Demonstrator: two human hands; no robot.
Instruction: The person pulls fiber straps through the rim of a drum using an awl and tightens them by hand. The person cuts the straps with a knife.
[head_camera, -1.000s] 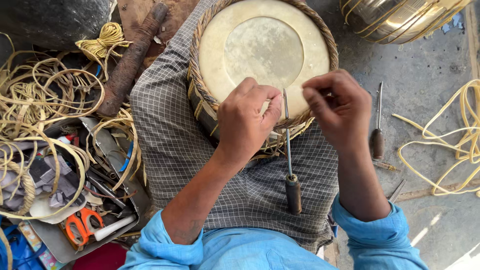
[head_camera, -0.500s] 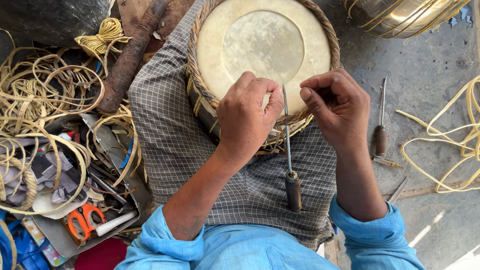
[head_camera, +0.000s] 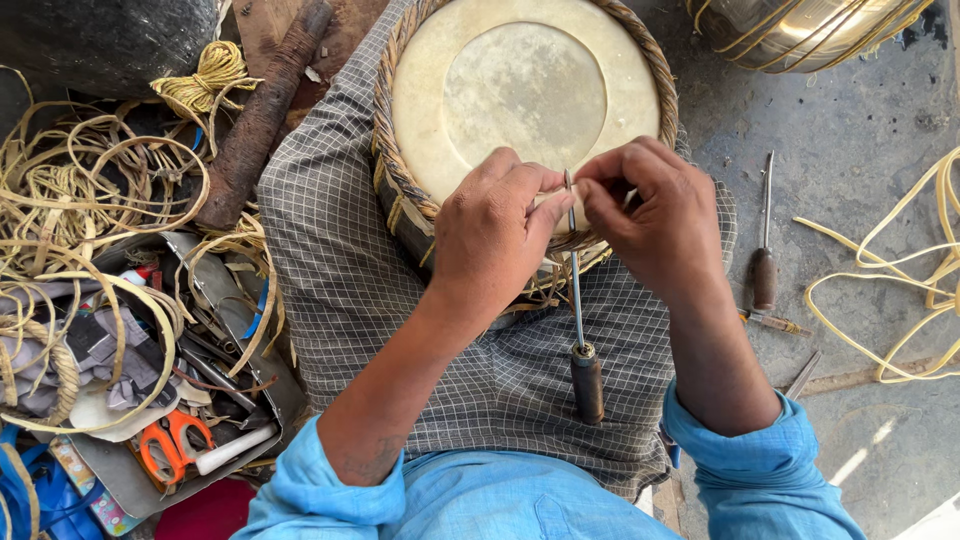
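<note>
From the head view, a round drum (head_camera: 525, 95) with a pale skin and braided rim is resting on the person's checked-cloth lap (head_camera: 340, 290). The left hand (head_camera: 490, 235) is pressing its closed grip on the near rim, just beside a wooden-handled awl (head_camera: 580, 330) standing in the braid. The right hand (head_camera: 655, 215) is pinching a thin lacing strip there. Orange-handled scissors (head_camera: 165, 445) are lying in a cluttered tray at left, by a flat colourful packet (head_camera: 85, 485).

Drum (head_camera: 520, 90) on lap; awl (head_camera: 580, 330) at near rim between hands; cord tangle (head_camera: 80, 200) left; screwdriver (head_camera: 765, 250) right.
</note>
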